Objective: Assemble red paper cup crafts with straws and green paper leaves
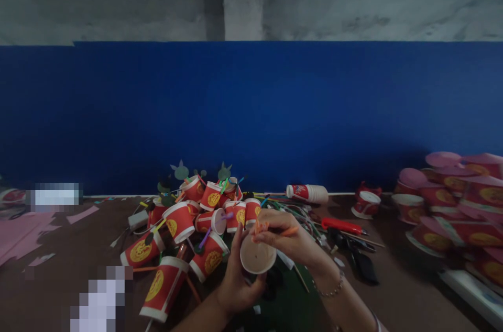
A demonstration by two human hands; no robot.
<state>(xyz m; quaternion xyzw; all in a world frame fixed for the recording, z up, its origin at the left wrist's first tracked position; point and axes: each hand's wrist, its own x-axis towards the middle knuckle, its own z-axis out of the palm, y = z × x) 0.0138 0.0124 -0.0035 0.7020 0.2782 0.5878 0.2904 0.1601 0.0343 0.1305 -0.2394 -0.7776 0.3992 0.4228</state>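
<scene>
Near the middle of the table my left hand (pixel 239 285) is wrapped round a paper cup (pixel 258 258), whose open mouth faces me. Above the cup's rim, my right hand (pixel 288 238) pinches an orange piece (pixel 261 227) between thumb and fingers. An orange stick-like end (pixel 290 231) shows beside its knuckles; whether it joins the piece cannot be made out. A beaded bracelet is on my right wrist. Close to my left hand lies a red cup with a yellow emblem (pixel 210 257).
Red cups (pixel 165 287) with coloured straws pile up at left. Pink paper (pixel 25 232) lies far left. A nested cup stack (pixel 307 194), red tool (pixel 341 225) and black scissors-like object (pixel 363 264) are to the right. More cups with pink discs (pixel 444 198) stand far right.
</scene>
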